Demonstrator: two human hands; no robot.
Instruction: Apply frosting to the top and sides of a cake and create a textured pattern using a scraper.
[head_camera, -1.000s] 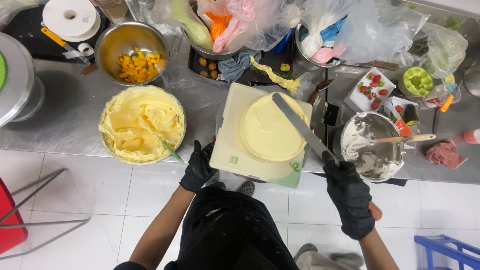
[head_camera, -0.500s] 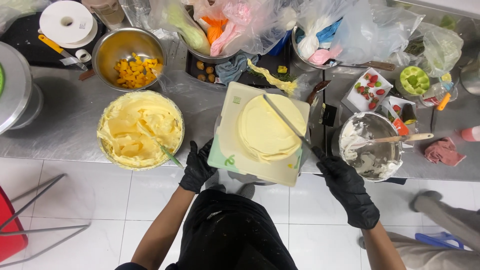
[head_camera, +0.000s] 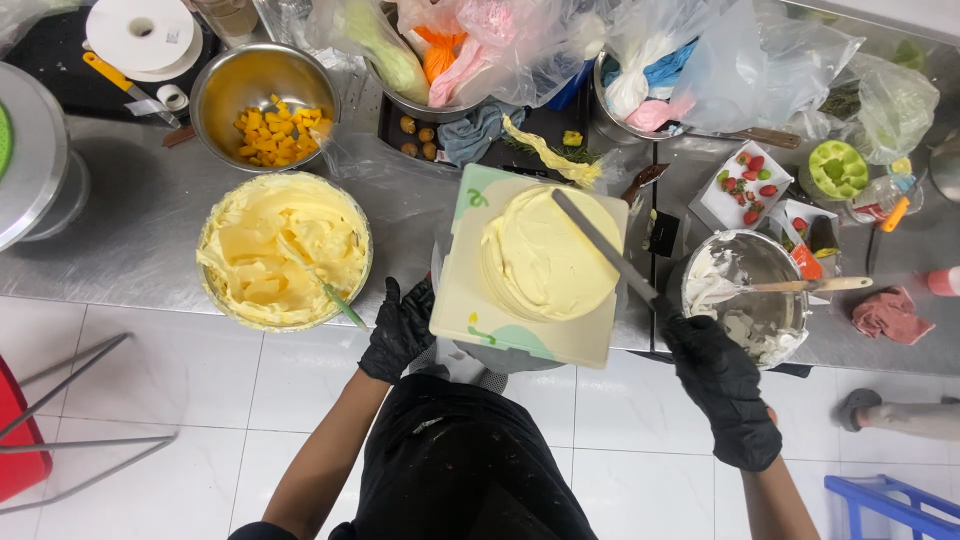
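A round cake (head_camera: 545, 255) coated in pale yellow cream sits on a square white board (head_camera: 520, 328) atop a turntable. My right hand (head_camera: 722, 388), in a black glove, grips a long metal spatula (head_camera: 600, 247) whose blade lies across the cake's right top. At the board's left edge my gloved left hand (head_camera: 400, 328) touches the turntable underneath. A large steel bowl of yellow cream (head_camera: 283, 247) with a green-handled tool stands to the left.
A steel bowl of white cream (head_camera: 748, 295) with a wooden-handled tool stands right of the cake. Behind are a bowl of mango cubes (head_camera: 262, 100), piping bags (head_camera: 640, 85), a box of strawberries (head_camera: 745, 185) and a paper roll (head_camera: 140, 35). Another person's foot (head_camera: 895, 412) is at the right.
The board and cake have turned on the turntable. The spatula blade has shifted over the cake's top, and my right hand has moved slightly down and right.
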